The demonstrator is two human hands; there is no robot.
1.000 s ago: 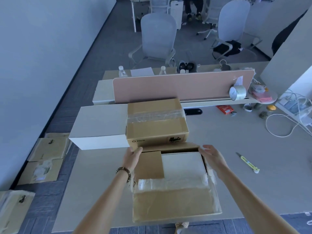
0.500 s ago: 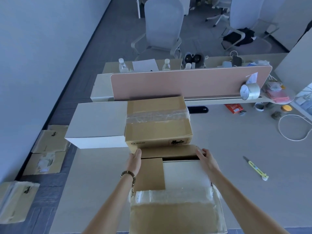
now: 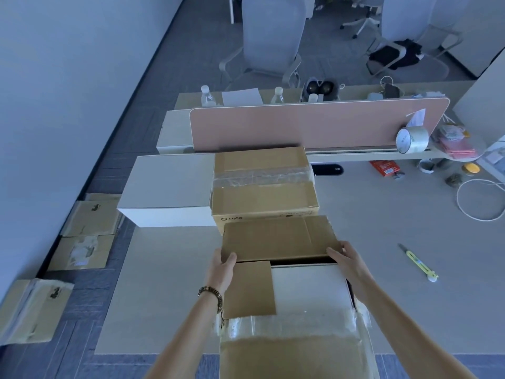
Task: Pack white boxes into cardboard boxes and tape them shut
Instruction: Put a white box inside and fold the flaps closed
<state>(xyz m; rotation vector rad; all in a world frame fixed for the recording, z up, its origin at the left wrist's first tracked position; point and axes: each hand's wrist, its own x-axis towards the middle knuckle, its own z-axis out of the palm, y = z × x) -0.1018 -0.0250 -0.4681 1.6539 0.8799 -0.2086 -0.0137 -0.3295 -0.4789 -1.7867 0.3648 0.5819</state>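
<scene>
On the surface (image 3: 382, 242), nearest the camera: open cardboard box (image 3: 295, 351) with the white box (image 3: 311, 291) already inside, left side flap (image 3: 250, 288) folded over it. Step in hand looks like closing the far flap (image 3: 276, 237). Do it well: pull both corners down evenly, lay it flat on the side flap, right flap tucked first, no gap at the seam before taping. Left hand (image 3: 221, 269) grips the far flap's left corner, fingers curled over its edge. Right hand (image 3: 347, 258) pinches the right corner likewise. Tape roll (image 3: 411, 139) sits well apart, by the divider (image 3: 314, 127).

one head-worn view, looking forward and down (wide-angle), close over the desk (image 3: 382, 214)
</scene>
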